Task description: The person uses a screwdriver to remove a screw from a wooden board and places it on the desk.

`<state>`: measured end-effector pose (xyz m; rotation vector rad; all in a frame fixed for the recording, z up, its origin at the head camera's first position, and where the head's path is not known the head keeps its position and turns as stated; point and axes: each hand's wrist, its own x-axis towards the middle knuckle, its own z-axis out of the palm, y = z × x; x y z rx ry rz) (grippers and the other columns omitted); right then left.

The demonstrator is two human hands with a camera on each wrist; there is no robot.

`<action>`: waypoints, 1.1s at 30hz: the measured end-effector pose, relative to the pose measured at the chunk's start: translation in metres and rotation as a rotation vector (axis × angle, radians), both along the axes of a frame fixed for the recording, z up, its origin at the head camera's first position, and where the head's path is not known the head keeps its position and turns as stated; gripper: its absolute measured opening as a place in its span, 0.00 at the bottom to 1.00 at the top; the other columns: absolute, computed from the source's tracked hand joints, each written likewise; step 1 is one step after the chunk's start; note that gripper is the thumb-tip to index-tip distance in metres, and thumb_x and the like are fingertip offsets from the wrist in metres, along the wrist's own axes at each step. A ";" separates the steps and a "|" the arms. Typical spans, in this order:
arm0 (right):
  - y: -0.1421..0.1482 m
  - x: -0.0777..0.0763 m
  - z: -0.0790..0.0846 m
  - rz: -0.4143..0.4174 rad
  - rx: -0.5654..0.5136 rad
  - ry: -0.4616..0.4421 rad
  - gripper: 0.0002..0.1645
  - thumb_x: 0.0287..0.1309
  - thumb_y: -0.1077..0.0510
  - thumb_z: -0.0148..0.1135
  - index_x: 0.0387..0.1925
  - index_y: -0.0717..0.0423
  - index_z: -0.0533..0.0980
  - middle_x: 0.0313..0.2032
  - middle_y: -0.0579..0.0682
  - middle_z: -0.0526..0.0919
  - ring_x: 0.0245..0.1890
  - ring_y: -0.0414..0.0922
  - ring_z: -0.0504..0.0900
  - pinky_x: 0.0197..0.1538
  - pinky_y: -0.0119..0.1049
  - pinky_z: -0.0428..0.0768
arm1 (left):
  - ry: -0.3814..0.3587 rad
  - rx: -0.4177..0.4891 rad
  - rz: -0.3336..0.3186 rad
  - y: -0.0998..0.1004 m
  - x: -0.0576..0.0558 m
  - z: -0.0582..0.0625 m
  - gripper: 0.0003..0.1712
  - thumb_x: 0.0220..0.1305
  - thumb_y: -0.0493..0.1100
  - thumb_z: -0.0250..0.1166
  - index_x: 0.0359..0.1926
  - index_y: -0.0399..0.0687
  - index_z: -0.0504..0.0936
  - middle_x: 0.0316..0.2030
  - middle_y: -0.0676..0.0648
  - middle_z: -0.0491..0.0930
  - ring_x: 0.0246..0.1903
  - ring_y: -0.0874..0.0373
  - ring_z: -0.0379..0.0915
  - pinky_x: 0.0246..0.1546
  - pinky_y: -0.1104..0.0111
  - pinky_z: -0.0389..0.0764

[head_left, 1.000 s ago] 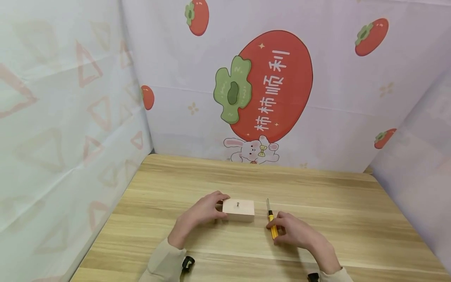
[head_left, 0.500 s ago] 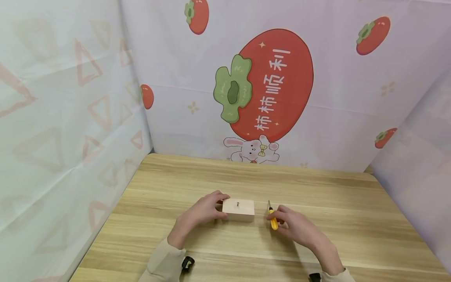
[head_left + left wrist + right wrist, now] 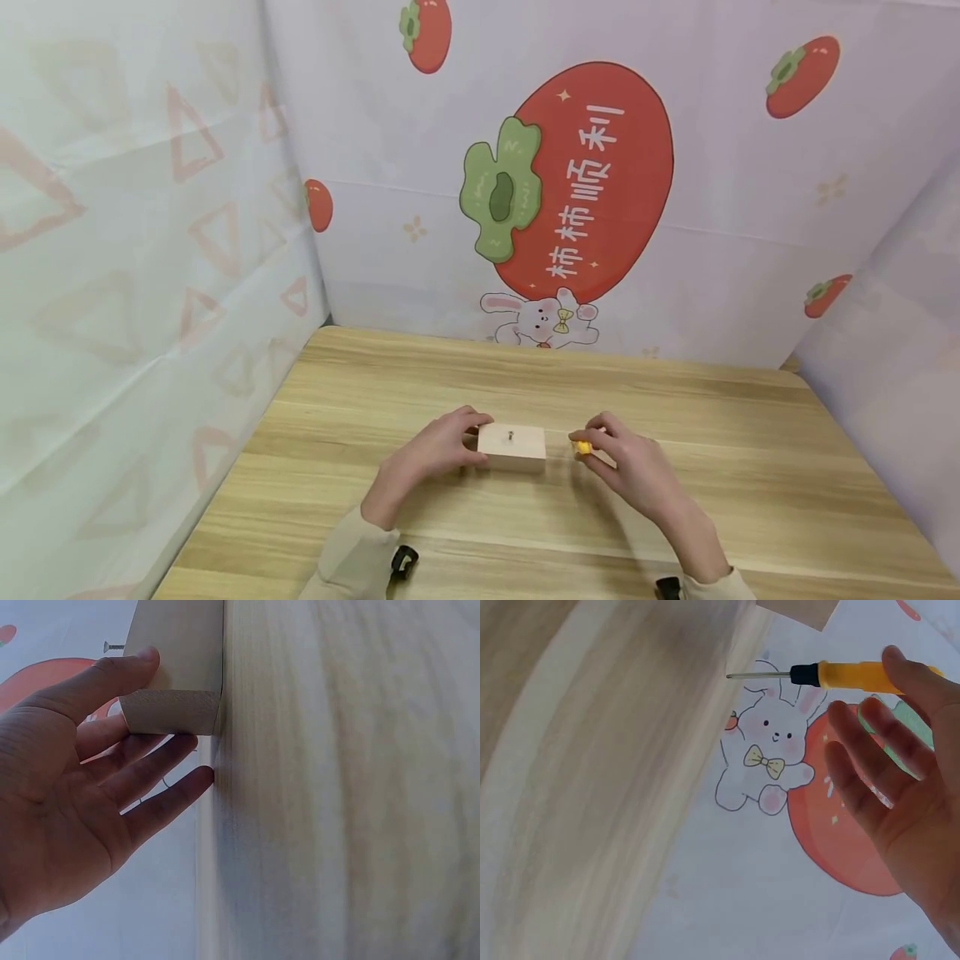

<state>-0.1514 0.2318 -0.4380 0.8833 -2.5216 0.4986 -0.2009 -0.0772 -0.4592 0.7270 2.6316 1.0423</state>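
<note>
A pale wooden block [image 3: 512,461] lies on the table, with a small screw [image 3: 511,435] standing up from its top face. My left hand [image 3: 435,446] grips the block's left end between thumb and fingers; in the left wrist view the thumb presses one long side and the screw [image 3: 113,647] sticks out with its head away from the wood. To the right of the block, my right hand [image 3: 626,462] pinches a screwdriver [image 3: 855,676] by its yellow handle. Its metal shaft points down toward the table in the right wrist view, the handle end upward.
The wood-grain table [image 3: 420,375] reaches back to a white cloth backdrop [image 3: 382,275] printed with persimmons and a rabbit. Another cloth wall [image 3: 150,333] stands along the left, and one more [image 3: 900,333] on the right. Black straps [image 3: 403,563] circle both wrists.
The right hand has lifted the screwdriver and turned it from lying aslant to upright, handle up. The left hand keeps its grip on the block, which stays in place.
</note>
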 end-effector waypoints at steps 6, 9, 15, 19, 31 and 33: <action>-0.012 -0.004 0.013 0.046 -0.104 0.107 0.17 0.57 0.54 0.72 0.48 0.50 0.81 0.38 0.38 0.82 0.29 0.32 0.81 0.30 0.24 0.79 | 0.011 -0.012 -0.009 0.002 0.000 0.000 0.34 0.56 0.46 0.75 0.64 0.44 0.76 0.56 0.46 0.78 0.57 0.51 0.76 0.60 0.55 0.75; -0.022 -0.007 0.023 0.082 -0.157 0.150 0.20 0.66 0.44 0.61 0.52 0.51 0.81 0.35 0.38 0.82 0.29 0.34 0.83 0.31 0.24 0.80 | 0.011 -0.017 -0.008 0.001 0.000 0.000 0.35 0.56 0.46 0.74 0.64 0.45 0.76 0.56 0.46 0.78 0.57 0.50 0.76 0.60 0.55 0.75; -0.044 -0.015 0.039 0.168 -0.247 0.201 0.26 0.67 0.41 0.55 0.53 0.56 0.80 0.34 0.42 0.84 0.33 0.38 0.86 0.35 0.27 0.84 | 0.006 -0.016 0.003 -0.002 -0.001 0.001 0.35 0.56 0.47 0.75 0.64 0.45 0.76 0.55 0.47 0.78 0.58 0.50 0.76 0.60 0.55 0.76; -0.055 -0.018 0.046 0.186 -0.260 0.175 0.26 0.66 0.42 0.57 0.52 0.58 0.80 0.36 0.45 0.86 0.33 0.40 0.87 0.37 0.30 0.85 | -0.003 -0.010 0.002 -0.002 -0.002 0.001 0.35 0.55 0.48 0.75 0.63 0.46 0.76 0.54 0.47 0.78 0.57 0.51 0.77 0.60 0.55 0.76; -0.073 -0.024 0.050 0.204 -0.274 0.148 0.33 0.42 0.65 0.79 0.54 0.59 0.78 0.34 0.47 0.87 0.32 0.41 0.87 0.35 0.33 0.85 | 0.007 -0.011 0.000 -0.001 -0.003 0.001 0.33 0.56 0.48 0.74 0.62 0.48 0.78 0.53 0.47 0.78 0.56 0.51 0.77 0.59 0.55 0.76; -0.075 -0.025 0.050 0.201 -0.274 0.134 0.33 0.43 0.65 0.78 0.54 0.59 0.78 0.34 0.47 0.87 0.32 0.40 0.87 0.35 0.33 0.86 | 0.001 -0.007 -0.001 -0.001 -0.003 0.001 0.33 0.56 0.48 0.74 0.62 0.48 0.78 0.53 0.48 0.78 0.56 0.51 0.77 0.59 0.55 0.76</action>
